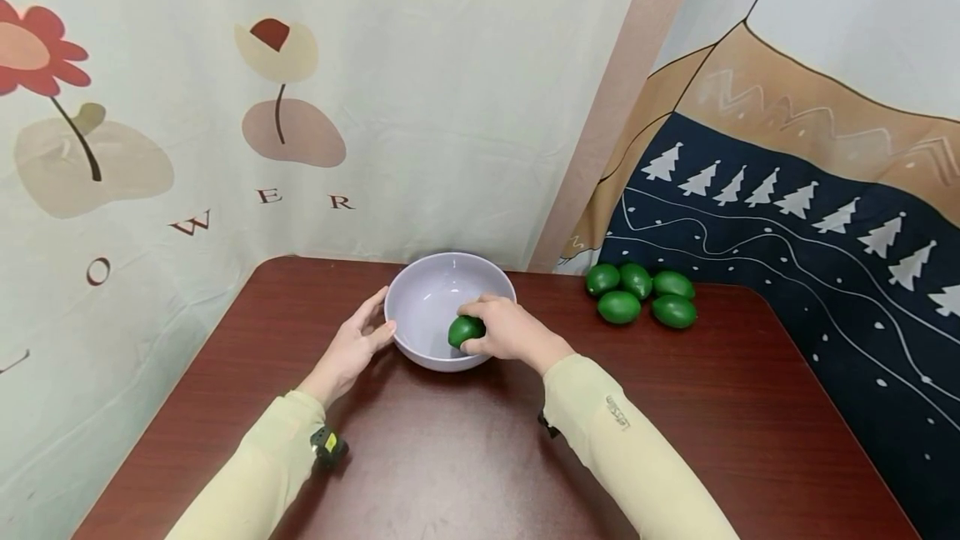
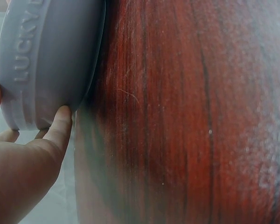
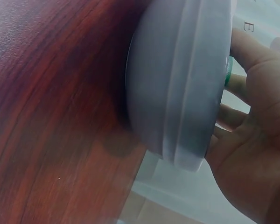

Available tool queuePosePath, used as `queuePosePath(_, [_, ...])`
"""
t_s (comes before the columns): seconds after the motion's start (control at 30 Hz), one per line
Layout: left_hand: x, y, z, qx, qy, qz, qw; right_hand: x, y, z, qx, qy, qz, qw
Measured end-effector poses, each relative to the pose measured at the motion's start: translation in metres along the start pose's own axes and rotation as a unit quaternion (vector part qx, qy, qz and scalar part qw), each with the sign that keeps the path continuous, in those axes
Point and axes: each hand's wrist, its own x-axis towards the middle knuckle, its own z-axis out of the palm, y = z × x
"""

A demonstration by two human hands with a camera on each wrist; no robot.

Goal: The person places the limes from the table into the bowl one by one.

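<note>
A pale lavender bowl (image 1: 420,307) sits near the table's back edge, with raised "LUCKY" lettering on its outer wall in the left wrist view. My left hand (image 1: 355,350) rests against the bowl's left side, thumb and fingers spread along the wall. In the left wrist view a fingertip (image 2: 64,112) presses low on that wall. Over the bowl's right part, my right hand (image 1: 510,328) holds a green lime (image 1: 463,332) between thumb and fingers, inside the rim. From the right wrist, the bowl wall hides most of the lime, leaving a green sliver (image 3: 229,70).
Several green limes (image 1: 618,307) lie grouped at the table's back right. The dark red wooden table (image 1: 442,457) meets a printed pale curtain (image 1: 450,107) behind the bowl. A navy cloth with white trees (image 1: 750,223) hangs along the right side.
</note>
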Motion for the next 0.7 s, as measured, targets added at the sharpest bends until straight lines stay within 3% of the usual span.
queuePosePath(0.23, [0.0,-0.001,0.0,-0.004,-0.003,0.001,1.0,0.008,-0.002,0.004,-0.019,-0.03,0.006,0.999])
queuePosePath(0.7, [0.001,0.0,0.0,-0.004,-0.001,0.003,1.0,0.013,-0.007,0.003,-0.06,-0.048,0.011,0.997])
